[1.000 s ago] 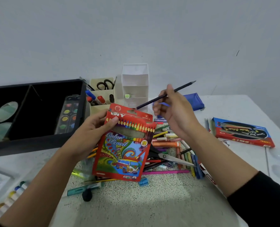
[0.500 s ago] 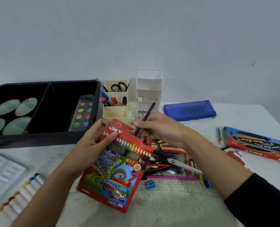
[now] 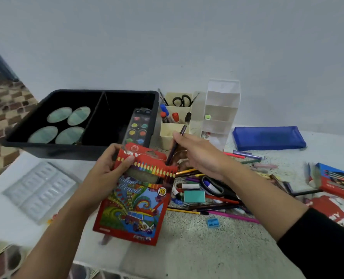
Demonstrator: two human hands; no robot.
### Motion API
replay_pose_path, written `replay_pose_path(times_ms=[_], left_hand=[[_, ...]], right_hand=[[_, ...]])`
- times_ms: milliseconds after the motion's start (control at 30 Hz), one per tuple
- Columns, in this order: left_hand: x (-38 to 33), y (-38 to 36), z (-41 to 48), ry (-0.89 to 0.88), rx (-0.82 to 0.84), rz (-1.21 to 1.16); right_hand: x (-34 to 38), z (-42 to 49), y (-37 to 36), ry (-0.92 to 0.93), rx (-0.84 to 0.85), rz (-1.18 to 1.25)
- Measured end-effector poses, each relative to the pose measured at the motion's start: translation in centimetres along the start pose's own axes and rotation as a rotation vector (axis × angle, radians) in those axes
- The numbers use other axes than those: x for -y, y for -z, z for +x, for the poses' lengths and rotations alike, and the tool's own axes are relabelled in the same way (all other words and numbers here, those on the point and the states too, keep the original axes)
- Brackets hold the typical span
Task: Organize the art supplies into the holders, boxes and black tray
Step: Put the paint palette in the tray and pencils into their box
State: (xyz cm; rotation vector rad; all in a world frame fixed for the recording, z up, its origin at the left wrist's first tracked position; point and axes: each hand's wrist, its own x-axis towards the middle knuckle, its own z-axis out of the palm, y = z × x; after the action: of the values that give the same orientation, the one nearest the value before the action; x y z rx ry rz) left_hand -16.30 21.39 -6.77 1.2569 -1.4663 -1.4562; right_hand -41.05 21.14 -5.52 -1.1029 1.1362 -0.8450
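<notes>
While the left hand (image 3: 106,170) grips a red colour pencil box (image 3: 135,200) near its top, thumb pressed on the front and fingers curled behind, the box hangs tilted above the near part of the speckled table (image 3: 197,252), its flap open. The right hand (image 3: 197,156) pinches a dark pencil (image 3: 170,157) between thumb and fingertips; the pencil slants up and away, and its lower end dips behind the box's front edge at the open mouth. Just right of the box lies a loose pile of pencils and pens (image 3: 217,200), with a blue sharpener (image 3: 213,222) near its front. Behind the hands sits the black tray (image 3: 46,152), two compartments: four pale green ovals (image 3: 66,125) in the left one, a watercolour set (image 3: 138,127) leaning in the right one. Beside the tray stand a cream holder (image 3: 174,130) with scissors (image 3: 182,100) and markers, then a white tiered holder (image 3: 220,109). A blue pouch (image 3: 267,137) lies farther right, and a second red box (image 3: 338,182) at the right edge. A clear plastic palette (image 3: 40,190) rests on the left.
</notes>
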Motion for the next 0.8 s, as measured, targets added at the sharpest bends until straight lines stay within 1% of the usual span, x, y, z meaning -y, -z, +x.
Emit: replay_pose_path(times_ms=[67,133,200,233,367,467,533,600,700,800], left_hand=[[0.2,0.8,-0.1,-0.009,-0.005,-0.017],[0.2,1.4,-0.2,-0.023,-0.017,-0.028],[0.2,1.7,-0.2,-0.033,-0.028,-0.025],[0.2,1.8,-0.1,-0.035,-0.030,-0.023],[0.4,1.7,0.1,-0.026,-0.001,-0.021],[0.5,1.3,0.4,-0.030,-0.025,-0.048],[0.6,1.1,0.8,-0.020,-0.060,-0.082],[0.7,0.9,1.2,0.002,-0.099,-0.114],[0.8,0.6,1.6,0.012,-0.104,-0.151],[0.4,0.5,1.8,-0.028,-0.088,-0.117]], right_hand=[[0.1,0.2,-0.8,0.037,0.000,-0.207],[0.1,0.2,-1.4,-0.004,0.077,-0.401],[-0.1,0.1,-1.5,-0.005,0.114,-0.394],[-0.3,0.0,-1.4,0.032,0.085,-0.348],[-0.8,-0.2,-1.2,0.243,-0.105,-0.133],[-1.3,-0.1,-1.4,0.377,-0.284,-0.174],[-1.8,0.0,-1.5,0.403,-0.365,-0.172],[-2.0,0.3,-1.7,0.400,-0.402,-0.137],[-2.0,0.6,-2.0,0.404,-0.405,-0.250],[-2.2,0.4,-2.0,0.368,-0.344,-0.454]])
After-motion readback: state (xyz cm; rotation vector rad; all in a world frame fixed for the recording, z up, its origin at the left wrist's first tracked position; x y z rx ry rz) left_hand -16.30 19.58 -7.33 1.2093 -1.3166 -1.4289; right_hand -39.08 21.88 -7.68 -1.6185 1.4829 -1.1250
